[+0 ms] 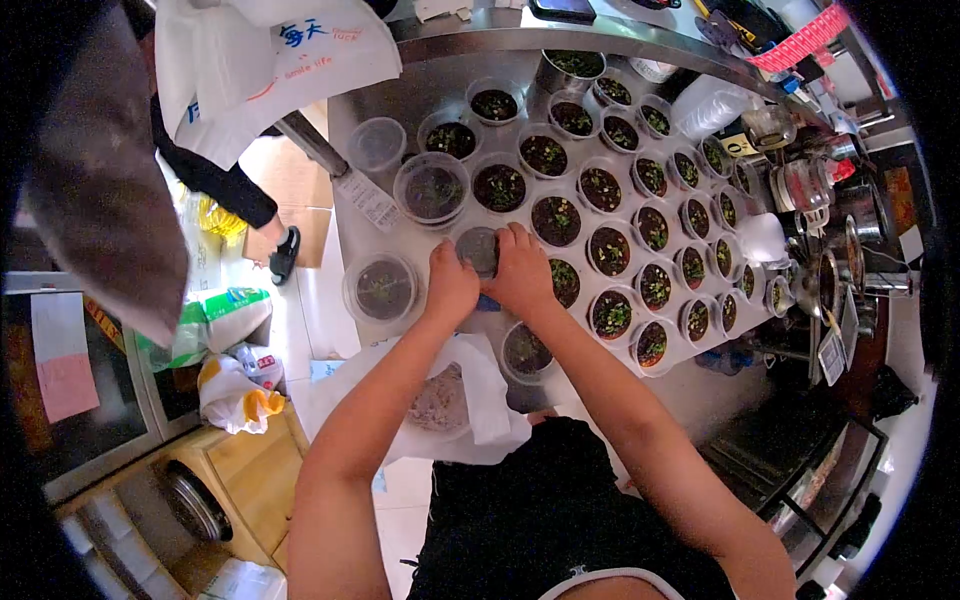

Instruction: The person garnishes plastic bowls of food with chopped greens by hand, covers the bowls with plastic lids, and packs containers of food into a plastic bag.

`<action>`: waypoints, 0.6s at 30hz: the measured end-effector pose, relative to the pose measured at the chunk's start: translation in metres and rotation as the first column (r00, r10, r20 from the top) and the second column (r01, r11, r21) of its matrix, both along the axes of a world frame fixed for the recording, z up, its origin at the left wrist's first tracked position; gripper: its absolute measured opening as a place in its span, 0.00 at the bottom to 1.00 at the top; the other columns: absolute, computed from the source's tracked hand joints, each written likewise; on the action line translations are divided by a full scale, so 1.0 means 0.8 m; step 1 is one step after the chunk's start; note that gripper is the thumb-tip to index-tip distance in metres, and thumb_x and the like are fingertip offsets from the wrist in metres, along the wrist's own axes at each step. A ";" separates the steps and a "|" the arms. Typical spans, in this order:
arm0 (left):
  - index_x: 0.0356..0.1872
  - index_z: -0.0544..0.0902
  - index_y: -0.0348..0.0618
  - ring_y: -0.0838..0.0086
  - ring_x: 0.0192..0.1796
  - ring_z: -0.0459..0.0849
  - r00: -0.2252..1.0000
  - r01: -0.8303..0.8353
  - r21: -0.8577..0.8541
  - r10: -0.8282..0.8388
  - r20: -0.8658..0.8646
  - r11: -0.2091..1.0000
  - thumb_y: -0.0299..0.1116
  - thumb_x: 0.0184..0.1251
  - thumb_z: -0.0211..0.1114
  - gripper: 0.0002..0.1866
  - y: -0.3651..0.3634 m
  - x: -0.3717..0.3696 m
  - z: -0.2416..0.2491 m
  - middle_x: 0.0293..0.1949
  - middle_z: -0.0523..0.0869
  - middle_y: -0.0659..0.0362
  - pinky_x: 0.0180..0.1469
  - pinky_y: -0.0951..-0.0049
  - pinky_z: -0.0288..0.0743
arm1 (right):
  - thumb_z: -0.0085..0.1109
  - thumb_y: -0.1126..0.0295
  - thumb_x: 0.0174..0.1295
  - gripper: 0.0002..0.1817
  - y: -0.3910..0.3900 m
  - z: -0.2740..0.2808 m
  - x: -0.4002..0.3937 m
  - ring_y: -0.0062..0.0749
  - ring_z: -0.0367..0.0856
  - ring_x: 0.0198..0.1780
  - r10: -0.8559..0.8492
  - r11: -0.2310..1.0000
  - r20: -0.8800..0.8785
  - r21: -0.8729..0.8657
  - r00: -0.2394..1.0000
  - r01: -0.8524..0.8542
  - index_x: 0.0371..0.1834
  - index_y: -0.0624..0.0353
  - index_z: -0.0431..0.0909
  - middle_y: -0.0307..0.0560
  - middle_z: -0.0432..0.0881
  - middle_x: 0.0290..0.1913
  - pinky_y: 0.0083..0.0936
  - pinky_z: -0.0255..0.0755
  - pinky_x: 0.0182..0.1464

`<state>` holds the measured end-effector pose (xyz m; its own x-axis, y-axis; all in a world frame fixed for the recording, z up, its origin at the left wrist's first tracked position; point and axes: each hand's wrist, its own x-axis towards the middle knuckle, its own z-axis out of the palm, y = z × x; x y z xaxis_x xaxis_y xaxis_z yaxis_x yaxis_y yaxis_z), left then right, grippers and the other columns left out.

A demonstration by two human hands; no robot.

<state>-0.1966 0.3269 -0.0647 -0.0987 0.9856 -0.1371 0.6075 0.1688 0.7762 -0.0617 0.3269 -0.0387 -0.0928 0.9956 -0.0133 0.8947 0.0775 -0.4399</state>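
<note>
Both my hands are at one round clear plastic tub (479,250) with a greyish, cloudy top. My left hand (453,281) has its fingers closed on the tub's left side. On its right side my right hand (518,267) grips the rim with curled fingers. Around them stand many clear tubs of dark soil with green seedlings, such as one tub (556,220) just right of my right hand. Left of my hands are a fogged, lidded tub (381,288) and another fogged tub (431,189). A white bag (478,385) with pale, crumbly material lies below my forearms.
The metal table (350,225) has a raised metal shelf edge (470,28) along its far side. A printed white bag (290,60) hangs at upper left. Pots and jars (860,215) crowd the right. Another person's leg and shoe (284,255) show on the left.
</note>
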 end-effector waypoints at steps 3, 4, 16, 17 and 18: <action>0.56 0.75 0.36 0.45 0.55 0.76 0.992 -0.110 -0.094 0.104 -0.068 0.989 0.27 0.65 0.56 0.18 0.018 0.007 -0.020 0.56 0.74 0.37 0.59 0.54 0.69 | 0.74 0.50 0.40 0.50 -0.004 0.005 0.005 0.62 0.66 0.64 0.021 0.999 -0.065 -0.046 0.998 -0.024 0.64 0.67 0.63 0.66 0.65 0.64 0.46 0.63 0.66; 0.54 0.76 0.37 0.45 0.53 0.78 0.986 -0.137 -0.111 0.125 -0.109 0.984 0.28 0.66 0.56 0.16 0.020 0.007 -0.029 0.55 0.76 0.39 0.57 0.54 0.71 | 0.74 0.50 0.39 0.52 -0.007 0.006 0.006 0.63 0.65 0.65 0.030 0.998 -0.081 -0.047 0.996 -0.034 0.65 0.67 0.61 0.67 0.64 0.65 0.47 0.63 0.66; 0.43 0.81 0.39 0.71 0.40 0.81 0.805 -0.189 -0.534 0.442 0.397 0.824 0.29 0.66 0.61 0.08 0.048 -0.004 -0.042 0.39 0.84 0.56 0.42 0.71 0.75 | 0.71 0.44 0.42 0.52 -0.002 -0.025 -0.003 0.65 0.57 0.70 0.030 0.996 -0.037 0.086 0.999 -0.027 0.69 0.61 0.61 0.69 0.58 0.69 0.53 0.52 0.71; 0.44 0.81 0.38 0.71 0.40 0.81 0.776 -0.235 -0.493 0.467 0.424 0.838 0.29 0.66 0.61 0.08 0.049 -0.002 -0.048 0.39 0.84 0.56 0.43 0.71 0.74 | 0.70 0.44 0.43 0.52 0.000 -0.023 -0.006 0.65 0.57 0.70 0.034 0.996 -0.014 0.077 0.999 -0.033 0.69 0.61 0.61 0.69 0.58 0.69 0.54 0.52 0.71; 0.44 0.81 0.37 0.71 0.41 0.81 0.745 -0.282 -0.453 0.491 0.452 0.845 0.29 0.66 0.61 0.09 0.047 0.002 -0.053 0.39 0.85 0.56 0.44 0.71 0.74 | 0.70 0.44 0.43 0.51 0.001 -0.023 -0.010 0.65 0.57 0.70 0.039 0.997 0.008 0.066 0.999 -0.040 0.69 0.61 0.61 0.69 0.58 0.69 0.54 0.52 0.71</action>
